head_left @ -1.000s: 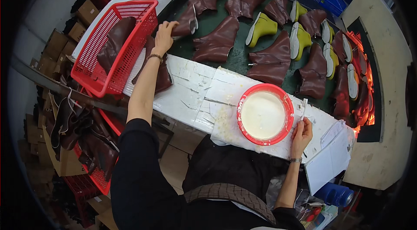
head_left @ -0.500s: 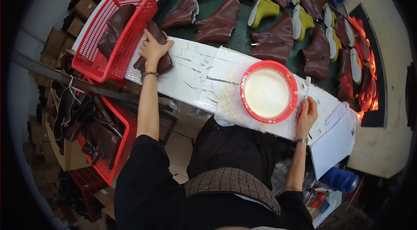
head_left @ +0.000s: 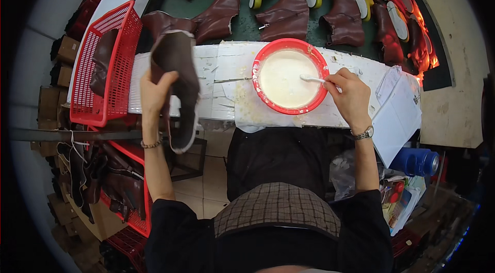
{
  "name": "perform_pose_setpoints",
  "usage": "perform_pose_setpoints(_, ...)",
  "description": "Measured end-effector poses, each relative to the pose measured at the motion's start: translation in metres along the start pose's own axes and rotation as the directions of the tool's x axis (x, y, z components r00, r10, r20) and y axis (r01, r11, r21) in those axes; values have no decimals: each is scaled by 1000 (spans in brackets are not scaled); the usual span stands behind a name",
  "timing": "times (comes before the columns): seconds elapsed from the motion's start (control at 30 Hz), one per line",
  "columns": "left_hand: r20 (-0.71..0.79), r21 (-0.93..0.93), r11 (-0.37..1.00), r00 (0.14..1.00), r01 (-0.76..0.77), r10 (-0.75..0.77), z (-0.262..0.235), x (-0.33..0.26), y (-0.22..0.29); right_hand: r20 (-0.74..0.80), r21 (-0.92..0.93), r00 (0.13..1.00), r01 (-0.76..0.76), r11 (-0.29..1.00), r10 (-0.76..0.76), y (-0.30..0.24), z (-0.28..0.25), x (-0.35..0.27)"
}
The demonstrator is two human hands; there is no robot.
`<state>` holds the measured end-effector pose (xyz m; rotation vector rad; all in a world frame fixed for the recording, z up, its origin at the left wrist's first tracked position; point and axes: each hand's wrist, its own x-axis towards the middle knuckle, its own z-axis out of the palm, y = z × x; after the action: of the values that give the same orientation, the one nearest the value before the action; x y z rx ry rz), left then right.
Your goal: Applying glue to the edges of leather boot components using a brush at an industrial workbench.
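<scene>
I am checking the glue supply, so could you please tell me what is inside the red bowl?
The red bowl holds a creamy white liquid, and the right hand dips a white brush into it. The bowl's bottom is covered by the liquid.

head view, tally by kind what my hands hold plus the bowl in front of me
brown boot upper, in left hand: 1
brush, in right hand: 1
red bowl of white paste: 1
total: 3

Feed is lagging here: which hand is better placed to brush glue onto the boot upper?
Right: right hand already holds the brush in the glue bowl; left hand is occupied holding the boot upper.
</scene>
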<state>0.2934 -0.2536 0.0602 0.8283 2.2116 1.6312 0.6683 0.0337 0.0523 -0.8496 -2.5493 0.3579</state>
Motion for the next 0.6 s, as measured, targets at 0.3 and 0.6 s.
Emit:
perform_pose_setpoints(0.3,615,35,965,755,260,-226,63,-39,98,-60,589,998,50,807,-18,-13,-20,14)
perform_pose_setpoints(0.6,604,-143,937,778,319,-173,79,-39,111,-201,446,945,324,835,-259,-29,-20,30)
